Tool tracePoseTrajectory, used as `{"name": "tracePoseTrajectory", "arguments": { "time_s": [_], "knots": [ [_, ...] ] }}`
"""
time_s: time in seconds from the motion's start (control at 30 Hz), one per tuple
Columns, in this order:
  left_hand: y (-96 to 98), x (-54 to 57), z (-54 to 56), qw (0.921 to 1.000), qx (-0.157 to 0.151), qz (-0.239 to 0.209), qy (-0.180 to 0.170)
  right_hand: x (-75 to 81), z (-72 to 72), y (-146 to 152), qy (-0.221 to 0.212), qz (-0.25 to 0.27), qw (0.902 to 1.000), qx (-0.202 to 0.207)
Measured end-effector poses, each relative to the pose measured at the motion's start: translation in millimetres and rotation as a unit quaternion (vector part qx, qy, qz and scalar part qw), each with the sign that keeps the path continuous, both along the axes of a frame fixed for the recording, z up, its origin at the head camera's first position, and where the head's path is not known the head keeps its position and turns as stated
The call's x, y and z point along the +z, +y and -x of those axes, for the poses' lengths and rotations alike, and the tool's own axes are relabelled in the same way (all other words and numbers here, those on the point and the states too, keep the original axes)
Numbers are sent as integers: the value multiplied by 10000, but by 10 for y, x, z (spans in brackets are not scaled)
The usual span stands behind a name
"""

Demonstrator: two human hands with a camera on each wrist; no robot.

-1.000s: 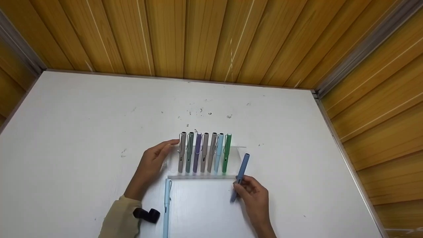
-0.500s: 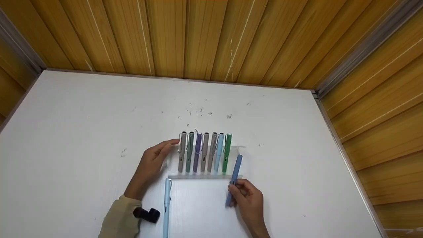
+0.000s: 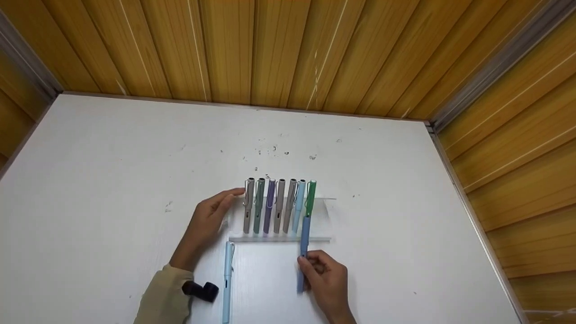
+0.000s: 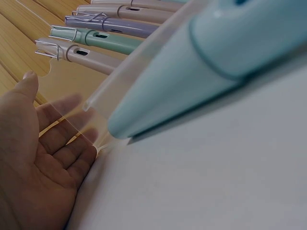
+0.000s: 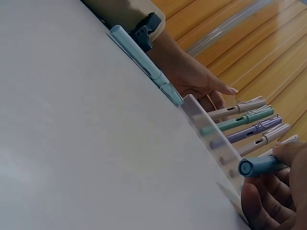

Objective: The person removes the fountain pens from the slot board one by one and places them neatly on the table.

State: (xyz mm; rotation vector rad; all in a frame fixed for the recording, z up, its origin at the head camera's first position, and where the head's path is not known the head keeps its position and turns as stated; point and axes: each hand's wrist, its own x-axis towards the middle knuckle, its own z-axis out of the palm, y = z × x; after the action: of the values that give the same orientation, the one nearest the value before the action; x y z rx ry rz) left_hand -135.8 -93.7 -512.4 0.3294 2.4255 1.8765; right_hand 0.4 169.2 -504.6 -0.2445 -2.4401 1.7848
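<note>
My right hand (image 3: 328,281) pinches a blue fountain pen (image 3: 305,231) between thumb and fingers. The pen's upper end overlaps the green pen (image 3: 311,198) in the head view. In the right wrist view the end of the blue pen (image 5: 261,166) points toward the camera. A clear pen stand (image 3: 321,218) bears a row of several capped pens, among them a purple pen (image 3: 269,204) and a light blue pen (image 3: 299,204). My left hand (image 3: 209,220) rests at the stand's left side, its straight fingers (image 4: 62,136) partly showing through the clear plastic.
Another light blue pen (image 3: 227,281) lies on the white table (image 3: 112,189), in front of the stand's left end. A black wrist device (image 3: 201,291) sits on the left sleeve (image 3: 164,294). Wood-patterned walls (image 3: 270,54) border the table at the back and right.
My right hand has moved left and toward the near edge with the blue pen, from the stand's right end to in front of the green pen. My left hand has stayed in place.
</note>
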Motion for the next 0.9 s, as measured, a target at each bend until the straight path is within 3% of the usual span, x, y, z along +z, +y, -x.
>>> {"name": "tracePoseTrajectory", "arguments": {
  "time_s": [0.7, 0.9],
  "knots": [
    [2, -1, 7, 9999, -56, -102, 14, -20, -95, -283, 389, -668, 9953, 584],
    [6, 11, -4, 10000, -24, -78, 1, -65, -123, -384, 1026, -883, 9875, 807]
  ]
}}
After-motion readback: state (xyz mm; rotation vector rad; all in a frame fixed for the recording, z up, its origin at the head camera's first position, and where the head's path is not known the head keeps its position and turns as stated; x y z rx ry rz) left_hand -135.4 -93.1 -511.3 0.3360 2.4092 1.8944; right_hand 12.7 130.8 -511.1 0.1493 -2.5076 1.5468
